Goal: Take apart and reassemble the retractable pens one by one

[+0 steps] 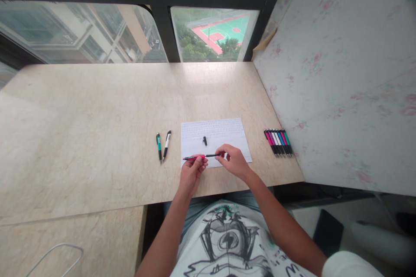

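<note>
In the head view, my left hand (194,172) is closed around the pink barrel (199,156) of a ballpoint pen, above the lower edge of a sheet of paper. A thin black refill (211,155) sticks out of the barrel's right end. My right hand (233,161) pinches the far end of that refill between thumb and finger; its very tip is hidden. A short black pen part (204,140), apparently the grip section, lies on the handwritten paper (224,132) just beyond my hands.
Left of the paper lie a green pen (159,147) and a white pen (167,145). A row of several coloured pens (278,142) lies at the right, near the flowered wall (341,82). A white cable (65,246) rests on the lower left surface.
</note>
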`<state>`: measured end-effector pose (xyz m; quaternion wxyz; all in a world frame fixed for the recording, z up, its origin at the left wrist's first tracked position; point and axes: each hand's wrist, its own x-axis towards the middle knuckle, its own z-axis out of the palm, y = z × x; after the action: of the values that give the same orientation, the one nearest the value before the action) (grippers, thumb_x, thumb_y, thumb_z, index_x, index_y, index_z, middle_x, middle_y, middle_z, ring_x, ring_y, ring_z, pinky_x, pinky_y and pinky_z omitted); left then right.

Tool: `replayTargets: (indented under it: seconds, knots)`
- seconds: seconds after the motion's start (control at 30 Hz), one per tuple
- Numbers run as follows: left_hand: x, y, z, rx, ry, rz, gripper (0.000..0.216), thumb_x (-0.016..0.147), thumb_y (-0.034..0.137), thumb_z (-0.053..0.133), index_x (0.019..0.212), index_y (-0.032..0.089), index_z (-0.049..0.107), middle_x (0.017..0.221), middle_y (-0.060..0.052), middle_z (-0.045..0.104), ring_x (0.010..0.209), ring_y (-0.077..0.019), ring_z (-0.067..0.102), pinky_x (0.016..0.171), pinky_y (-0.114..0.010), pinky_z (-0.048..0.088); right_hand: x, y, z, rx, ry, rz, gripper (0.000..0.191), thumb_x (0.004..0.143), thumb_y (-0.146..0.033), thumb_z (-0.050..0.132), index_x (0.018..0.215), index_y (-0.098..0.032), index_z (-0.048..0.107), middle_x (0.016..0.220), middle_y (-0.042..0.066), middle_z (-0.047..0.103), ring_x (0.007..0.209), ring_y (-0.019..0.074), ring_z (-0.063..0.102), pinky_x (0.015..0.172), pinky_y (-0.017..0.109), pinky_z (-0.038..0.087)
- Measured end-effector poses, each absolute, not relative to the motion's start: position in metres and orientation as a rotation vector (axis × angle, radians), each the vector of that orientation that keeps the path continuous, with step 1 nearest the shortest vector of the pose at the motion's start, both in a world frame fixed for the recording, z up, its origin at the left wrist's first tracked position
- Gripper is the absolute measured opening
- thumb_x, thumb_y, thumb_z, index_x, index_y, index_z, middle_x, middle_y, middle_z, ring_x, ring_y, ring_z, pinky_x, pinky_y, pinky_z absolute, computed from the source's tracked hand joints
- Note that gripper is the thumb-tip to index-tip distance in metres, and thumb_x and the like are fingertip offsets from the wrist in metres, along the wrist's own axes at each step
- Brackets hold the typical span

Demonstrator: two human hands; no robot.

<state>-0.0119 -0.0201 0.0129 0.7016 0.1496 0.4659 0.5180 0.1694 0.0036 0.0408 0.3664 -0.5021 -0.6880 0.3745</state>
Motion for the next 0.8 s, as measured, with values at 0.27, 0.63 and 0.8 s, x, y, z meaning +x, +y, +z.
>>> replayTargets:
  seconds: [0.27,0.63,0.8]
  knots:
    - [-0.013,-0.021,0.011,0.246,0.961,1.180,0.025,0.074,0.027,0.078,0.089,0.010,0.070,0.077,-0.006,0.070,0.068,-0.0086,0.064,0.065,-0.017,0.051,0.170,0.002,0.051,-1.244,-1.834,0.903,0.010,0.084,-0.014,0.061,0.090,-0.021,0.066,0.082,0.001,0.064,0.068,0.0123,0.057,0.057,0.024,0.042]
    - [-0.018,-0.018,0.007,0.039,0.782,1.235,0.015,0.079,0.022,0.073,0.087,0.009,0.070,0.077,-0.005,0.067,0.067,-0.0062,0.062,0.062,-0.014,0.052,0.177,0.002,0.084,-1.273,-1.852,0.818,0.012,0.086,-0.016,0.059,0.093,-0.021,0.067,0.085,0.003,0.066,0.071,0.0137,0.059,0.058,0.025,0.045]
    - [-0.022,-0.017,0.007,0.047,0.795,1.251,0.014,0.080,0.021,0.072,0.087,0.010,0.070,0.078,-0.005,0.067,0.066,-0.0061,0.061,0.061,-0.014,0.052,0.186,0.006,0.064,-1.439,-1.720,0.797,0.013,0.086,-0.018,0.058,0.094,-0.022,0.068,0.094,0.004,0.072,0.081,0.0168,0.065,0.067,0.027,0.051]
